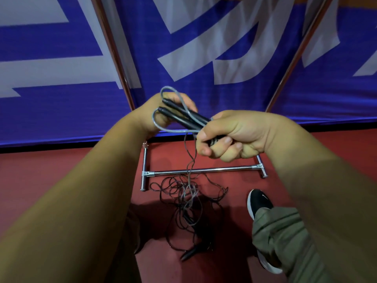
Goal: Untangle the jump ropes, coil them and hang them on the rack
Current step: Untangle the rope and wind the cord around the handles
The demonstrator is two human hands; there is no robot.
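Left to right.

Rack: chrome tube rack (204,170) stands on the red floor (61,170) straight ahead. Its slanted left upright rises against a blue-and-white fabric banner (51,48). The base crossbar runs left-right, below and beyond the hands.

Left hand (161,113): raised, fingers curled round the far ends of two slim black plastic handles (183,115); grip partly hidden behind them. A thin grey coated cable (175,94) loops out of those ends, over the hand, and doubles back toward the right.

Handles: side by side, touching, long axis from upper left down to lower right, bridging the two hands.

Right hand (228,135): closed fist round the near ends of the handles, cable caught in with them.

From the fist, strands drop straight down, twisted about each other, to a loose tangle of thin dark cords (187,199) on the floor, just this side of the crossbar. Another black handle (187,256) lies at the tangle's near edge. A black trainer with white sole (259,203) and an olive trouser leg (285,242) are to the right of it.

Judgement: early untangling; no coil seen, and the top of the rack is out of view. The free length lies directly below the right hand, so that hand is the nearer one for drawing it up, with the left hand steadying the handles. Risk: a straight upward pull tightens the twist into the tangle
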